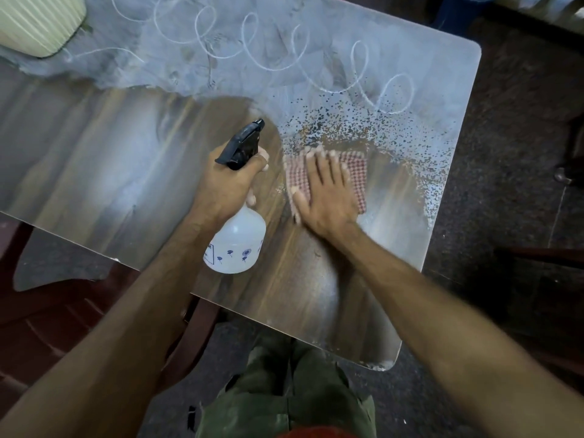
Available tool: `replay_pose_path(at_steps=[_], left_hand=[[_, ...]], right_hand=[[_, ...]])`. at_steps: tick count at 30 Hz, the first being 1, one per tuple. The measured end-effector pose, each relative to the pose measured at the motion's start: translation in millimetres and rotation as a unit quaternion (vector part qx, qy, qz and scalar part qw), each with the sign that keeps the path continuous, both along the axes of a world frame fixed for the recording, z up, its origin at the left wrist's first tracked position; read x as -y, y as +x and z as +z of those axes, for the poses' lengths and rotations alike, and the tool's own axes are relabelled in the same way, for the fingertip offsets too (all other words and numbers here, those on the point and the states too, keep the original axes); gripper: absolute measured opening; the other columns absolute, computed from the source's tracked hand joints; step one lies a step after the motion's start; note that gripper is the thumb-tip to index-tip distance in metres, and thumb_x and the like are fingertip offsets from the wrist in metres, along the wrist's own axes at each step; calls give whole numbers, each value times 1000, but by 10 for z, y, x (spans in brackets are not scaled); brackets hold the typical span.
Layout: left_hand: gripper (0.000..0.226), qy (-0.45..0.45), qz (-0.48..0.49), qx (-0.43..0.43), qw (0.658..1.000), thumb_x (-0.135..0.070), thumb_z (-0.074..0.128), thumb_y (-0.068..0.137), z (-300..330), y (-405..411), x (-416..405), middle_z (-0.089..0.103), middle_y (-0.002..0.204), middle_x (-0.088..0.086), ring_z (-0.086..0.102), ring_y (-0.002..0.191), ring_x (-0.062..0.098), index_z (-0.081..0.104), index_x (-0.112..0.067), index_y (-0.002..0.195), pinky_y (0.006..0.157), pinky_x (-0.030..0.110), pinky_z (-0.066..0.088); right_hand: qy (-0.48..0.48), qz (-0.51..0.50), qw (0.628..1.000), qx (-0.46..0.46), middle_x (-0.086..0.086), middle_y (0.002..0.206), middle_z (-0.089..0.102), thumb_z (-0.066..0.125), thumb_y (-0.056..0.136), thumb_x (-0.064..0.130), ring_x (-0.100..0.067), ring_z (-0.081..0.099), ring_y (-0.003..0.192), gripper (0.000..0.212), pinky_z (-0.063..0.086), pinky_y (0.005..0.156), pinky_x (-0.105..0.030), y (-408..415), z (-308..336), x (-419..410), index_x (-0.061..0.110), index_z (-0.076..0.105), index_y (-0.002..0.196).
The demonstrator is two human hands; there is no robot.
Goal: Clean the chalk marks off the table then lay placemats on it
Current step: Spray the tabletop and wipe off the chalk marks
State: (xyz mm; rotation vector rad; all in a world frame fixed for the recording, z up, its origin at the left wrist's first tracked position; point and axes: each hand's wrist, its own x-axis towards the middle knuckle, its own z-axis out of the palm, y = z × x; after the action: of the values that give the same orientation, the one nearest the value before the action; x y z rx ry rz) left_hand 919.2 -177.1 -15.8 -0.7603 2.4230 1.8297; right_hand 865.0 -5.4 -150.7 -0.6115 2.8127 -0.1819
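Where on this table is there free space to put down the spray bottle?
The wiped wood of the table, left of the left hand holding the spray bottle, is bare. So is the near corner below the right hand. The right hand presses the cloth flat. The far side has chalk marks, spray droplets and a ribbed container.

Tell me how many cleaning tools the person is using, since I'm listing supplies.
2. A spray bottle gripped in the left hand above the table, and a checked cloth pressed flat under the right hand. Others may lie outside the view.
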Motion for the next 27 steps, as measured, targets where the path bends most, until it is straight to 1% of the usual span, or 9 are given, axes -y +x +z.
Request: replay_pose_path(at_steps=[3,5,9,13,17,19,21,23,27], left_hand=[[10,1,-7,-7,1000,-16,62,93,42,-96,113,71,97,15,49,35,14,66,-8,97,49,27,45],[6,1,-14,-6,1000,-18,62,93,41,-139,190,72,97,11,49,35,14,66,-14,94,55,33,45],[4,0,-17,1,1000,-26,64,92,7,-188,347,74,95,2,50,37,14,66,-25,89,55,29,44],[8,4,-26,-1,1000,-27,63,92,-20,-227,452,73,96,1,50,36,12,65,-28,85,48,21,43],[8,8,-31,-4,999,-24,63,92,-13,-270,533,72,97,12,50,37,14,65,-26,84,49,24,43],[8,10,-28,-6,1000,-23,63,92,8,-297,564,71,96,18,49,37,13,66,-26,85,49,24,44],[9,9,-27,-9,1000,-26,64,91,30,-329,609,72,95,14,50,39,13,66,-29,83,51,26,46],[8,9,-31,-1,999,-35,64,88,45,-349,660,74,93,10,51,40,17,65,-34,81,55,32,47],[11,11,-29,5,1000,-40,64,86,21,-364,739,73,92,11,51,41,20,66,-38,76,56,31,45]], right_hand=[[-16,54,998,-10,-5,167,4,19,99,60,-23,1,153,75,-1,124,-41,434,18,-73,16,8,159],[-25,62,998,2,-3,167,7,21,99,62,-20,3,153,74,0,123,-42,490,16,-273,21,11,159],[-5,-43,999,-1,-5,167,-2,14,99,63,-23,-4,153,75,2,123,-49,-4,10,-388,21,1,159],[-11,-117,993,-9,-10,166,-2,14,100,61,-29,-4,153,77,-1,123,-49,-536,54,90,14,1,159],[-7,-20,1000,8,-13,165,-7,12,100,59,-32,-8,152,76,-7,121,-47,-372,44,689,13,-5,158],[-21,38,999,6,-11,166,-3,16,101,57,-29,-5,153,75,-3,123,-47,1,34,789,13,0,159],[-30,66,997,0,-8,166,7,20,100,57,-26,3,153,73,5,124,-45,347,50,686,15,11,159],[-34,72,997,12,-4,166,10,20,99,60,-23,6,153,73,7,124,-45,485,48,442,18,15,159],[-9,-20,1000,9,-3,166,-6,12,99,64,-22,-5,153,73,1,122,-50,-3,-16,-5,24,-4,159]])
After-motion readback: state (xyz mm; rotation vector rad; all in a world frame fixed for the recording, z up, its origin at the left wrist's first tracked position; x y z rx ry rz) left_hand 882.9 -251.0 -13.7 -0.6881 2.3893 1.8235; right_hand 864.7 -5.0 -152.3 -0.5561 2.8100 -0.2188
